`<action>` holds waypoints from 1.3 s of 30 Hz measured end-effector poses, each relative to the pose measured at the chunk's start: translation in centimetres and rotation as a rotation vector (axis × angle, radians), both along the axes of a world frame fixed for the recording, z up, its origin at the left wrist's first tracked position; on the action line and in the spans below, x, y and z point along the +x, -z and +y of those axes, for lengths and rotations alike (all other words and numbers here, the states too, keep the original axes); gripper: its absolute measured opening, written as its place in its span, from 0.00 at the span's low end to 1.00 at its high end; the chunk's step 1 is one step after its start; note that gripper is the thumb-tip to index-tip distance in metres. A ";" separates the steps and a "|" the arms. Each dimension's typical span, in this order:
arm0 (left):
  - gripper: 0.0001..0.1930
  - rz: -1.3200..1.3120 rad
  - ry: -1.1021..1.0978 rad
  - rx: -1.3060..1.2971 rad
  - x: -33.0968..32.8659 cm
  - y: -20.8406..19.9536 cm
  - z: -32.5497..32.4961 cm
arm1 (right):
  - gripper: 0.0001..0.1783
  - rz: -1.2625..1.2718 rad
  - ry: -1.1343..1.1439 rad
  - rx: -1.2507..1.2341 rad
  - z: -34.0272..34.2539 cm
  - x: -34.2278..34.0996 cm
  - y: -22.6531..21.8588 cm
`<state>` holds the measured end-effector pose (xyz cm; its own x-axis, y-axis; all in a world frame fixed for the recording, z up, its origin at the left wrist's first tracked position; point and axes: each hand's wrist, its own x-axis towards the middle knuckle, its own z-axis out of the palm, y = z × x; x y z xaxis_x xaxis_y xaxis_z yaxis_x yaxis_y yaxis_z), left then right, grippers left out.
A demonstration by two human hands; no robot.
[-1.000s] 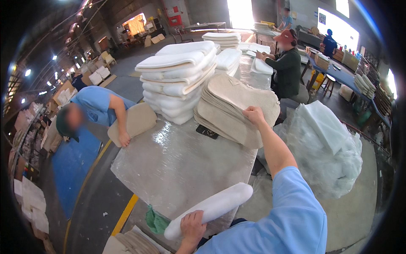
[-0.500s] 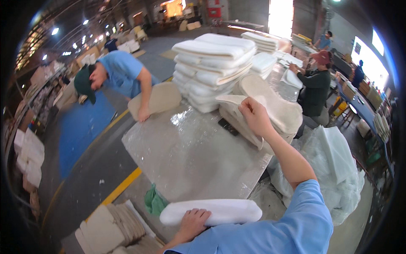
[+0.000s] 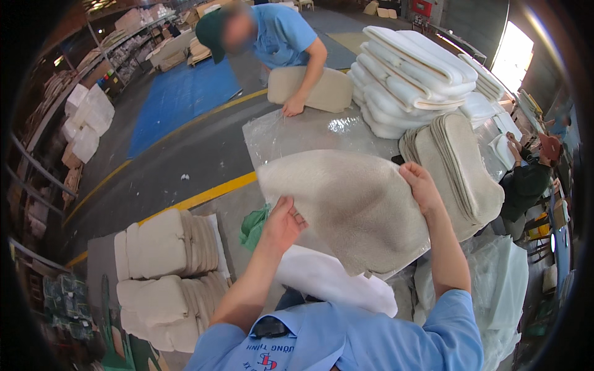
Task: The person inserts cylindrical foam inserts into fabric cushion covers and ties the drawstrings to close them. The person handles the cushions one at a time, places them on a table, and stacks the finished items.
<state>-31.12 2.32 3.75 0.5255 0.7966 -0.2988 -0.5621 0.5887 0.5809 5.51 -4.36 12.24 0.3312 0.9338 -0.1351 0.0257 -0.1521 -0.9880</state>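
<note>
A grainy, rounded beige fabric piece [image 3: 346,207] is pinched at its edge by the right hand [image 3: 421,184], above the smooth white pad [image 3: 331,279]; beside it, the left hand [image 3: 282,224] is half opened, contact unclear.

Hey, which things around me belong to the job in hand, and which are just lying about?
Likely part of the job:
beige fabric piece, held by the right hand, left hand at its edge
white pad beneath it
beige fabric stack
folded white stack

Apparently just lying about:
crumpled green plastic
blue floor sheet
translucent plastic bundle
</note>
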 end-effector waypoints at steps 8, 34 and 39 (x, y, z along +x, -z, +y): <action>0.25 1.173 0.869 0.510 -0.9 -1.1 -4.0 | 0.12 -0.879 0.189 -0.188 -6.6 4.9 14.5; 0.28 0.447 0.771 0.567 0.8 -0.5 -6.5 | 0.05 -0.368 0.038 0.003 -1.5 -4.3 18.1; 0.32 0.343 0.650 0.220 9.3 0.2 -2.3 | 0.07 -0.463 0.023 0.012 -2.5 -4.3 13.5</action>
<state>-21.80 0.01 3.52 0.8153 0.4188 -0.3999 0.0903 0.5903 0.8021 1.20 -6.90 -1.31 0.3747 0.9262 0.0428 0.4615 -0.1463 -0.8750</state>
